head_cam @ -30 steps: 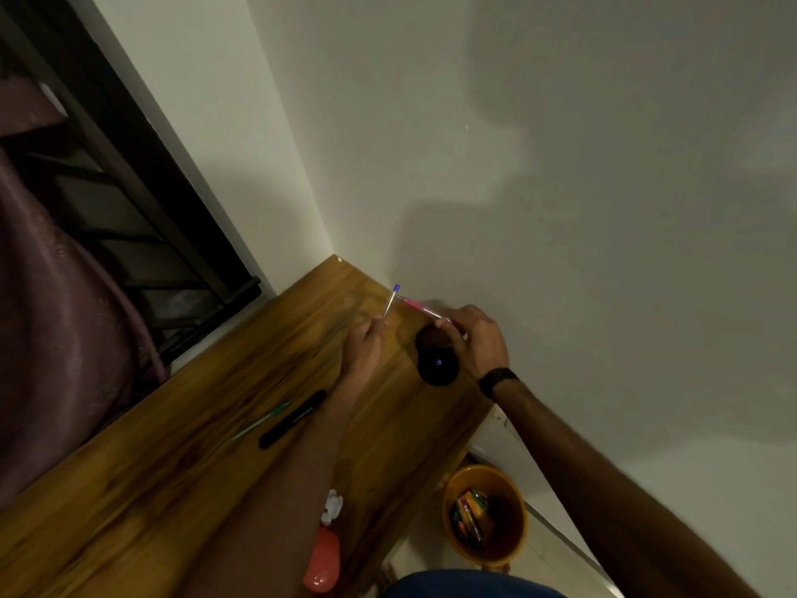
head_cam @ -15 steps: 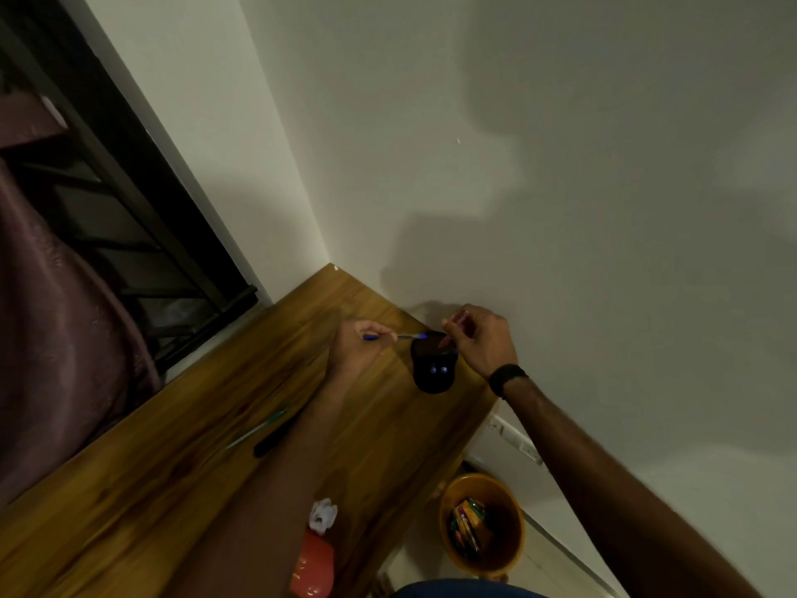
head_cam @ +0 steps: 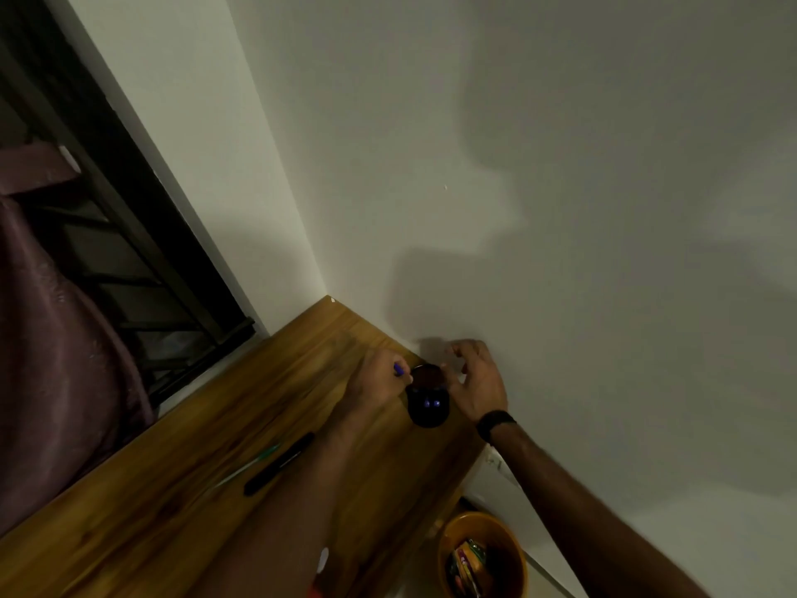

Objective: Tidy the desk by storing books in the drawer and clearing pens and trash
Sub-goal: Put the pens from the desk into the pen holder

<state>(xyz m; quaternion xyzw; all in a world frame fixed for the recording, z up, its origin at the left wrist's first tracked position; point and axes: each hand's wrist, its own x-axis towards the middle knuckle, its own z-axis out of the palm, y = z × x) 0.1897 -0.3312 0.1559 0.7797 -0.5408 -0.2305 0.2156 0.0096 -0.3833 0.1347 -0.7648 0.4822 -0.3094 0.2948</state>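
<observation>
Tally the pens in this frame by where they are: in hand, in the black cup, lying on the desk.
In the left hand: 1, a blue pen
In the cup: 2, only blue ends show
On the desk: 2, a green pen and a black marker
Total: 5

Pen perhaps mostly hidden
</observation>
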